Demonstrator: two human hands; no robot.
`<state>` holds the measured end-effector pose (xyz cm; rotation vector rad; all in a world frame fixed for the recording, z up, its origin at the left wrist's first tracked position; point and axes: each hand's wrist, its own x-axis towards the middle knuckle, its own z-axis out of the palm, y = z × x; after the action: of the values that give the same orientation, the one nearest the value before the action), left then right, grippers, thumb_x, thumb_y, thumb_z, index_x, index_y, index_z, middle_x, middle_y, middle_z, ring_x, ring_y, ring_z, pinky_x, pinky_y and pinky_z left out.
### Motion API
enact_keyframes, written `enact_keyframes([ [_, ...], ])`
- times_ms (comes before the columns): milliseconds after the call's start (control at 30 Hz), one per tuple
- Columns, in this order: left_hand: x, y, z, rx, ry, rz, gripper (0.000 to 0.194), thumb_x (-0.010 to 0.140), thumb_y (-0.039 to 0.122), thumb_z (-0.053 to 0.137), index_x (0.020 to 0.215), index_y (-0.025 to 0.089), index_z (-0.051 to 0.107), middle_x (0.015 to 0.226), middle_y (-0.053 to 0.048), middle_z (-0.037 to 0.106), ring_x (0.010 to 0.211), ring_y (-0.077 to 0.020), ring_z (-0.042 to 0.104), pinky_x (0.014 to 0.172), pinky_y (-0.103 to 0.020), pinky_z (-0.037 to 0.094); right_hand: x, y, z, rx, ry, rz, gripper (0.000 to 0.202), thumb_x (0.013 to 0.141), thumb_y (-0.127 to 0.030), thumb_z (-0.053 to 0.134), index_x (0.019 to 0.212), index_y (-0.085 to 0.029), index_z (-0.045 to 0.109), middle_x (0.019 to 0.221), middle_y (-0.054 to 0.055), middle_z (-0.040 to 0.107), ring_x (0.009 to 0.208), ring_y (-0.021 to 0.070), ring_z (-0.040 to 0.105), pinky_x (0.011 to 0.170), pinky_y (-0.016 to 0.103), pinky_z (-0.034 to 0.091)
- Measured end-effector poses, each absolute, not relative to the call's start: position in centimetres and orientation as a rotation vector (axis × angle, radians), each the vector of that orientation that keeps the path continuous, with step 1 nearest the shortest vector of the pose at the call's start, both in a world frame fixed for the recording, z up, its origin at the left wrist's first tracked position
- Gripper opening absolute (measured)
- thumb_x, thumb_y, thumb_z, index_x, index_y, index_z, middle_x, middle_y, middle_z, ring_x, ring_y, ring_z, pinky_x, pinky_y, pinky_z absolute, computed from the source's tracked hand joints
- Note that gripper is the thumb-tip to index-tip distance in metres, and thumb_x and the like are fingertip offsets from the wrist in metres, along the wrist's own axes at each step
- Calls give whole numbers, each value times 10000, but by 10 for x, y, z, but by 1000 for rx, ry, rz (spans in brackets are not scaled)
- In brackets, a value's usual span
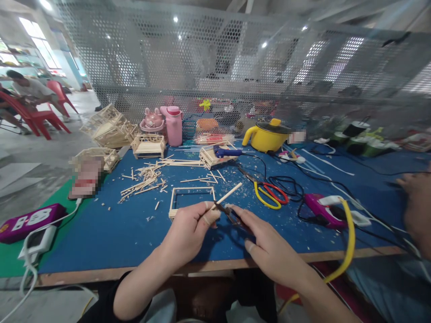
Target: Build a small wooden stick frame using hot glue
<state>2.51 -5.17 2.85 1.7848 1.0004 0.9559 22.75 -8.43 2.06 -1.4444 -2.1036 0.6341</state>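
My left hand point(190, 226) pinches a thin wooden stick point(230, 193) that points up and to the right. Pale wraps cover some of its fingertips. My right hand point(266, 242) grips a dark cutter point(232, 216), its handles partly hidden by my fingers. The cutter's jaws meet the stick close to my left fingertips; whether they are fully closed on it I cannot tell. Just behind my left hand lies a small rectangular wooden frame point(191, 190) on the blue tabletop point(117, 237).
Loose sticks point(144, 181), small wooden furniture models point(149, 147) and a blue glue gun point(227, 152) lie ahead. Yellow-and-red scissors point(266, 193), a purple power strip point(323, 211) and cables are to the right, near another person's arm point(417, 211). A yellow pot point(269, 136) stands behind.
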Motion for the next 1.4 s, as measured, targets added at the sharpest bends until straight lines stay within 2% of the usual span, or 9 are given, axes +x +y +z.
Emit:
enact_keyframes([
  [300, 32, -55, 19, 1860, 1244, 910, 400, 909, 480, 383, 631, 200, 447, 562, 34, 476, 537, -118, 379, 532, -238, 251, 224, -81, 7, -1468, -2199, 509, 736, 641, -47, 428, 1368, -162, 409, 1326, 143, 518, 1231, 292, 476, 1042, 521, 375],
  [433, 34, -54, 19, 1847, 1293, 907, 422, 908, 488, 359, 592, 211, 393, 507, 40, 420, 504, -122, 334, 516, -253, 210, 220, -74, -5, -1484, -2175, 294, 729, 627, -24, 423, 1341, -172, 436, 1178, 135, 582, 1123, 294, 532, 987, 510, 425],
  [600, 35, -52, 23, 1825, 1328, 913, 408, 898, 463, 385, 582, 207, 411, 500, 42, 419, 500, -118, 331, 505, -254, 205, 216, -72, -11, -1481, -2165, 29, 795, 622, 2, 401, 1388, -209, 369, 1038, 113, 586, 1025, 289, 539, 893, 481, 471],
  [767, 38, -50, 21, 1720, 1278, 869, 450, 912, 480, 347, 605, 191, 503, 538, 30, 475, 531, -120, 388, 515, -245, 256, 225, -65, 4, -1669, -2151, -293, 671, 701, -45, 435, 1368, -126, 422, 884, 143, 589, 871, 325, 556, 791, 503, 461],
  [967, 34, -72, 26, 1833, 1043, 812, 259, 929, 306, 369, 915, 196, 603, 827, -24, 611, 765, -160, 532, 736, -260, 417, 254, -36, 8, -1990, -2037, -66, 532, 858, -252, 421, 1356, -65, 404, 1250, 217, 550, 1156, 342, 514, 933, 466, 431],
  [1067, 28, -81, 24, 1994, 1003, 743, 364, 881, 125, 338, 1153, 192, 572, 993, -75, 582, 880, -173, 552, 844, -281, 448, 255, -20, -8, -2194, -2008, -66, 623, 905, -446, 385, 1354, -15, 404, 1198, 282, 560, 1108, 382, 542, 874, 504, 441],
  [1167, 19, -81, 14, 2167, 1054, 688, 505, 844, 71, 356, 1317, 194, 484, 1028, -99, 579, 893, -183, 574, 837, -289, 483, 248, -14, -17, -2179, -1929, -257, 745, 848, -585, 449, 1367, -53, 406, 1248, 280, 529, 1161, 432, 484, 907, 609, 369],
  [1267, 8, -77, 3, 2278, 1133, 789, 552, 885, 110, 370, 1418, 253, 345, 1020, -74, 642, 885, -177, 615, 787, -275, 506, 239, -27, -11, -1817, -1921, -326, 573, 891, -484, 449, 1335, -123, 462, 1314, 213, 513, 1243, 379, 426, 991, 614, 299],
  [1400, -3, -69, -7, 2467, 1196, 996, 630, 902, 127, 403, 1473, 263, 175, 884, -22, 689, 763, -155, 638, 687, -264, 516, 223, -58, 9, -1042, -2273, 116, 343, 925, -323, 482, 1240, -215, 562, 996, 67, 702, 938, 179, 629, 837, 317, 496],
])
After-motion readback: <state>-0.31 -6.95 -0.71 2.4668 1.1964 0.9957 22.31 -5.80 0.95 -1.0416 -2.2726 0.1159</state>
